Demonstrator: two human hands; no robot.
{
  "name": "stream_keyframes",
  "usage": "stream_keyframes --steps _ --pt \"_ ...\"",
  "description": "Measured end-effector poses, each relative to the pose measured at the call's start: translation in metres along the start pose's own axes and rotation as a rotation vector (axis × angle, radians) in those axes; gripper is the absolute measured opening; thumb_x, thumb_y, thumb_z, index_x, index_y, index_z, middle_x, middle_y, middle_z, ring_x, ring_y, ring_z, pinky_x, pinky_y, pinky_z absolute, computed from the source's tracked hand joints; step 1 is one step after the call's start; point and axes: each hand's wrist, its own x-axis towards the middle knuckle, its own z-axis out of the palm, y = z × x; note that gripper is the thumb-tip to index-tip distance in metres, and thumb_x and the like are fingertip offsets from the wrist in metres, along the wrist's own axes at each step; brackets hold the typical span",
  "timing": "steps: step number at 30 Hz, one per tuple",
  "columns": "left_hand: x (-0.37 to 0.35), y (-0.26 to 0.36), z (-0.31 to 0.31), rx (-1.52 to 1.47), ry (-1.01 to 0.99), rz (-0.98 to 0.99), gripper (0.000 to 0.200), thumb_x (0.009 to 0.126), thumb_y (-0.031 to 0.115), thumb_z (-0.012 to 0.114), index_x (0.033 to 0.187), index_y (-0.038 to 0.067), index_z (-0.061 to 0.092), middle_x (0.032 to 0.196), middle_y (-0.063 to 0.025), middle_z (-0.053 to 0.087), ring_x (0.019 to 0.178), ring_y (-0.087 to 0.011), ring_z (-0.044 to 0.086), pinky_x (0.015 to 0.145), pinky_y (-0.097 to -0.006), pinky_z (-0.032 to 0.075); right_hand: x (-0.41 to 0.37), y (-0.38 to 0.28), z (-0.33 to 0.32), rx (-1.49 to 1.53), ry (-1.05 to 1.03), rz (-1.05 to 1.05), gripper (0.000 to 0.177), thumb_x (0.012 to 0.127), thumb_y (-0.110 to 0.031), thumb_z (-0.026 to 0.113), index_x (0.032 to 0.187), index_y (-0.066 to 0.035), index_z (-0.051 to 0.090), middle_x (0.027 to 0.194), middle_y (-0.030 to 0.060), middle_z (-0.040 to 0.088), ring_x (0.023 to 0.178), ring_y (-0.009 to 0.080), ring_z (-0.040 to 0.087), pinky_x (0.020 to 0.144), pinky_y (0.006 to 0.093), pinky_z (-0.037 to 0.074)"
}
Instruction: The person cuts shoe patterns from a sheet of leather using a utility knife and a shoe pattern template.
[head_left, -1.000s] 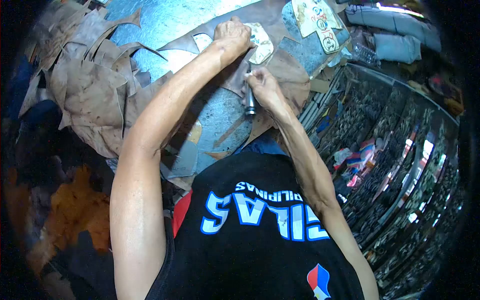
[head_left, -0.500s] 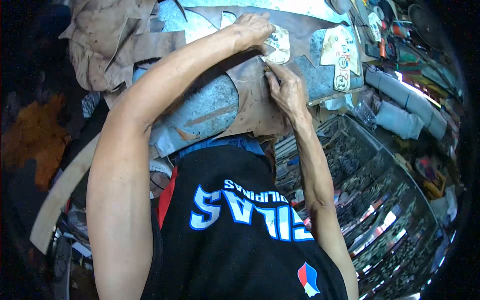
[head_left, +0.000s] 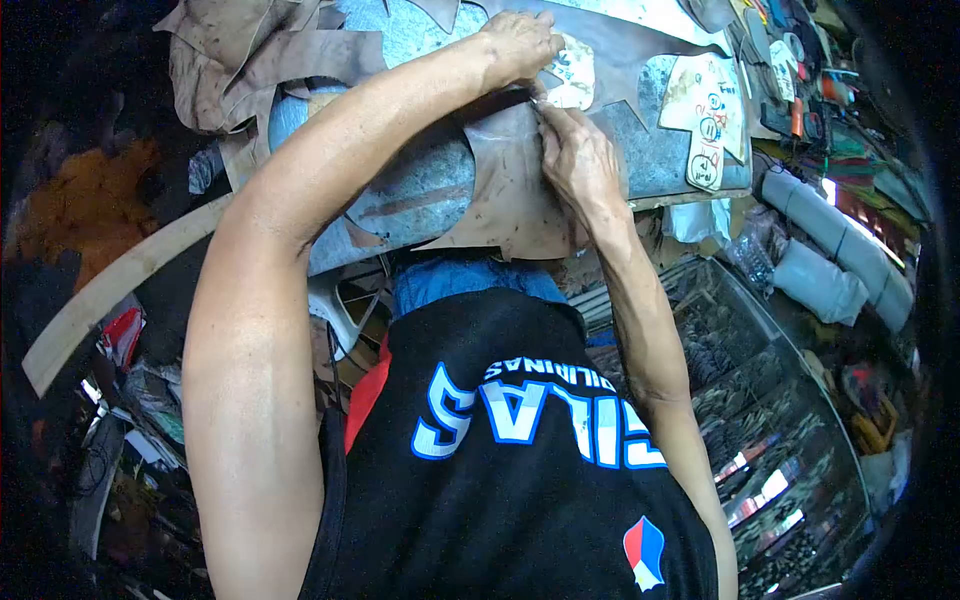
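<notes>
My left hand point(head_left: 522, 48) reaches across the worktable and presses down with bent, spread fingers at the left edge of a pale card template point(head_left: 574, 75). The template has dark markings and lies on a brown leather sheet point(head_left: 505, 185). Just below it, my right hand point(head_left: 582, 160) pinches a thin, dark, pointed tool point(head_left: 541, 104), mostly hidden by the fingers. Its tip is at the leather close to the template's lower left edge. I cannot tell whether it is a knife or a marker. The leather drapes over the table's near edge.
Another marked template point(head_left: 706, 110) lies to the right on the worn grey-blue tabletop point(head_left: 640, 150). Brown leather scraps point(head_left: 235, 75) pile up at the left. White rolls point(head_left: 830, 235) and a glass-topped case point(head_left: 780, 400) stand at right. A curved wooden strip point(head_left: 120, 290) extends at left.
The camera view has shifted, so the scene sits a little further right. Both hands stay at the template, and my right hand's tool tip stays near its lower left edge.
</notes>
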Motion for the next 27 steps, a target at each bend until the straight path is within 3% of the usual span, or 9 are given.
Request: stream_keyframes --steps 2,3,4,6,8,19,27 --pt "0.023 -0.017 0.041 0.121 -0.282 0.009 0.111 0.073 0.064 0.068 0.154 0.008 0.017 0.158 -0.0201 0.018 0.143 -0.0368 0.028 0.111 -0.0571 0.029 -0.003 0.001 -0.003 -0.011 -0.014 0.013 0.028 0.089 -0.012 0.056 0.115 -0.007 0.066 0.110 0.0199 0.064 0.100 0.0396 0.063 0.085 0.0447 0.051" --pt "0.027 -0.013 0.033 0.120 -0.283 0.002 0.111 0.073 0.064 0.068 0.154 0.008 0.017 0.158 -0.0201 0.018 0.143 -0.0368 0.028 0.111 -0.0571 0.029 -0.004 0.002 -0.004 -0.020 -0.017 0.030 0.028 0.089 -0.013 0.056 0.115 -0.008 0.066 0.112 0.0208 0.063 0.102 0.0399 0.062 0.086 0.0449 0.051" --pt "0.032 -0.011 0.015 0.100 -0.463 -0.041 0.109 0.078 0.069 0.059 0.154 0.009 0.010 0.159 -0.0196 0.013 0.146 -0.0350 0.019 0.115 -0.0556 0.019 -0.004 0.004 -0.004 -0.019 -0.017 0.023 0.028 0.089 -0.013 0.056 0.115 -0.008 0.066 0.112 0.0208 0.063 0.102 0.0399 0.062 0.086 0.0449 0.051" --pt "0.017 0.004 -0.004 0.074 -0.642 -0.091 0.107 0.083 0.074 0.050 0.155 0.010 0.003 0.160 -0.0190 0.007 0.148 -0.0333 0.009 0.119 -0.0542 0.009 -0.007 0.010 -0.004 -0.033 0.006 -0.016 0.028 0.088 -0.014 0.058 0.114 -0.008 0.066 0.119 0.0231 0.060 0.106 0.0418 0.060 0.088 0.0457 0.050" --pt "-0.017 0.023 -0.014 0.082 0.046 -0.069 0.065 0.063 0.041 0.084 0.115 0.007 0.064 0.116 -0.0122 0.058 0.115 -0.0298 0.055 0.092 -0.0431 0.048 -0.009 0.016 -0.001 -0.033 0.018 -0.032 0.028 0.088 -0.014 0.058 0.114 -0.008 0.066 0.121 0.0238 0.060 0.107 0.0427 0.059 0.090 0.0460 0.050" --pt "-0.025 0.028 -0.014 0.101 0.049 -0.127 0.063 0.066 0.037 0.083 0.118 0.007 0.061 0.120 -0.0103 0.057 0.116 -0.0296 0.054 0.092 -0.0441 0.047 -0.005 0.031 -0.016 0.044 -0.049 -0.112 0.030 0.087 -0.013 0.059 0.116 -0.008 0.066 0.127 0.0229 0.058 0.111 0.0435 0.058 0.095 0.0452 0.048" --pt "-0.030 0.034 -0.018 0.120 0.042 -0.144 0.061 0.068 0.035 0.081 0.118 0.009 0.060 0.118 -0.0102 0.057 0.117 -0.0299 0.053 0.091 -0.0447 0.046 0.007 0.052 -0.037 0.020 -0.262 -0.133 0.030 0.088 -0.014 0.058 0.116 -0.010 0.066 0.129 0.0155 0.059 0.114 0.0363 0.059 0.095 0.0427 0.048"
